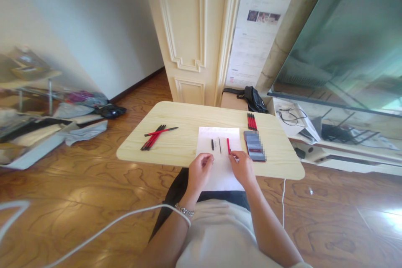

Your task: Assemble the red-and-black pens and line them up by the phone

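Observation:
A white sheet of paper point(220, 178) lies on the table in front of me. On it, side by side, are a small black pen part point(212, 144), a thin dark refill point(220, 145) and a red pen barrel point(228, 144). My right hand point(243, 166) has its thumb and fingertips closed at the near end of the barrel. Over the paper's left edge, my left hand point(201, 170) is closed in a pinch; whatever may be between its fingertips is too small to make out.
Several red and black pens point(155, 137) lie crossed on the left of the table point(176, 113). A neat row of similar pens point(251, 121) is at the back right, above a phone point(255, 146). A white cable point(125, 217) crosses near my left wrist.

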`<state>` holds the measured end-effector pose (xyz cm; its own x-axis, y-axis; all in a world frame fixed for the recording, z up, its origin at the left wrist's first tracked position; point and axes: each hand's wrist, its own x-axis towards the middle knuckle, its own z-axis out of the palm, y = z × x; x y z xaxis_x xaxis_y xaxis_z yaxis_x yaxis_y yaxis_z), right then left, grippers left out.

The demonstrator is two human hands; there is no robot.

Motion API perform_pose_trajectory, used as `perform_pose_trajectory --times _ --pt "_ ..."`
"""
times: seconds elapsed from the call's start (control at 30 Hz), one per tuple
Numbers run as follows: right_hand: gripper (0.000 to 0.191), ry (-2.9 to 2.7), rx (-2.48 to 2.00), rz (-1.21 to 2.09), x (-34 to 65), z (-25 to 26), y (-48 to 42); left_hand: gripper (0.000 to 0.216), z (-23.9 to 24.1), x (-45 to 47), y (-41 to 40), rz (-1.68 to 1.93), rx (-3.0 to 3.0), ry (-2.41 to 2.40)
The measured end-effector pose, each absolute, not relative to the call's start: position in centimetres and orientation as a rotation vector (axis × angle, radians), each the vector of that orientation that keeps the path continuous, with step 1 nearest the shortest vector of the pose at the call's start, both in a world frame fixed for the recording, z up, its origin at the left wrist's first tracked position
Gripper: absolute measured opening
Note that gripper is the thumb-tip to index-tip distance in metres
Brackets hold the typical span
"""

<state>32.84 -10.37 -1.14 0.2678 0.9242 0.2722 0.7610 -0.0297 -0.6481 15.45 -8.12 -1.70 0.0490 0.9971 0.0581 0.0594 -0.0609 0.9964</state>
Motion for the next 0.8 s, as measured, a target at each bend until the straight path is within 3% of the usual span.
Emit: perform_pose_trajectory --times 0.33,0.8 --pt "0.015 -1.527 -1.829 0.316 32.4 -2.2 -10.9 0.012 -0.9 15.2 -8.1 1.212 1.458 1.26" --pt "0.026 -1.574 -2.095 0.372 34.7 0.3 -5.3 0.033 -1.1 16.6 -8.9 1.084 1.246 0.974"
